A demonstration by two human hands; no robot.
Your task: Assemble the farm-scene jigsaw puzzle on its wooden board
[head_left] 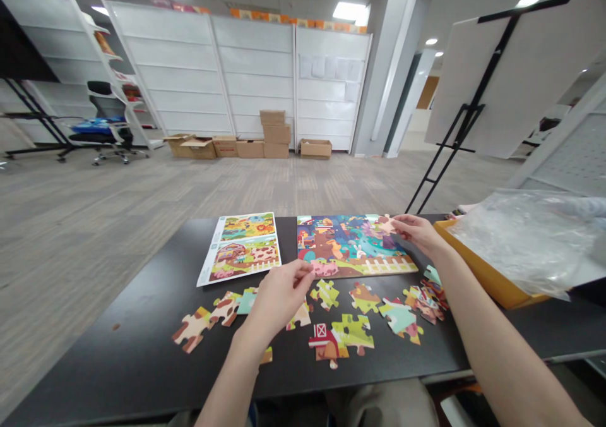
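- Stretching across the room, a carpeted floor runs back to white shelving, with cardboard boxes along its foot and an office chair at the left.
- A black tabletop carries everything close by; a white board on a black stand rises beyond its right end.
- At the right sits a yellow box with clear plastic on it.
- The puzzle board lies flat between the hands, toward the far edge, its picture partly filled; a printed sheet lies just left of it.
- The right hand pinches a pale puzzle piece at the board's upper right corner.
- The left hand is curled, thumb near forefinger, at the board's lower left corner; whether it grips anything, I cannot tell.
- Loose pieces are scattered on the near side.
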